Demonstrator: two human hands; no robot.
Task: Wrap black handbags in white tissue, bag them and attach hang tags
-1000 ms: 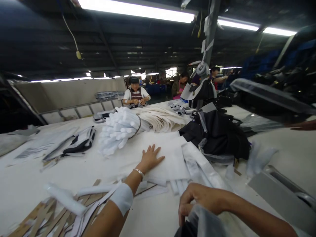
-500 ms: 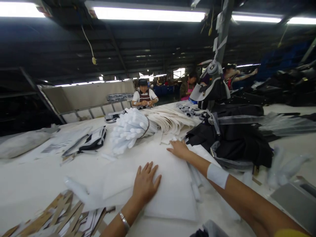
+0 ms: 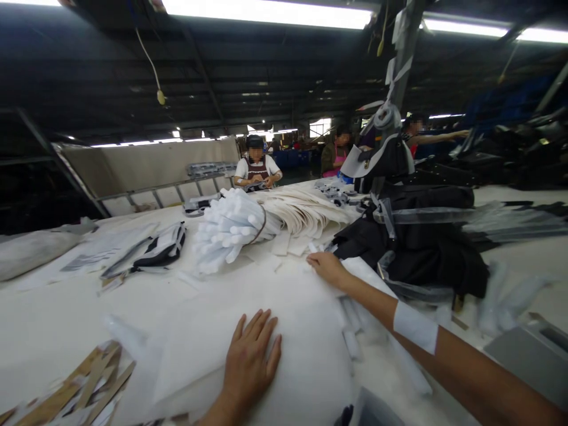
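My left hand point(image 3: 254, 358) lies flat on a white, thin, soft-looking sheet point(image 3: 306, 337), its fingers stretched out and slightly apart. At the far right corner of that sheet, my right hand point(image 3: 329, 269) has its fingers drawn together, apparently pinching the sheet's edge; the fingertips are partly hidden. The sheet seems to lie on others like it, with a corner spreading to the left. Beyond it sits a tied bundle of white foam rods point(image 3: 228, 228). Just right of my right hand are black bags point(image 3: 426, 248) with clear plastic on their straps.
Brown cardboard strips point(image 3: 84, 378) lie at the near left. A black-and-white bag piece point(image 3: 162, 248) rests farther left. Cream curved pieces point(image 3: 306, 210) are stacked behind the foam bundle. A grey box point(image 3: 530, 349) stands at right. A co-worker point(image 3: 257, 165) works across the table.
My right hand's fingers have gone from spread to drawn together. My left hand has come slightly nearer and left in view, still flat. The sheet now reaches farther left; the view has shifted slightly.
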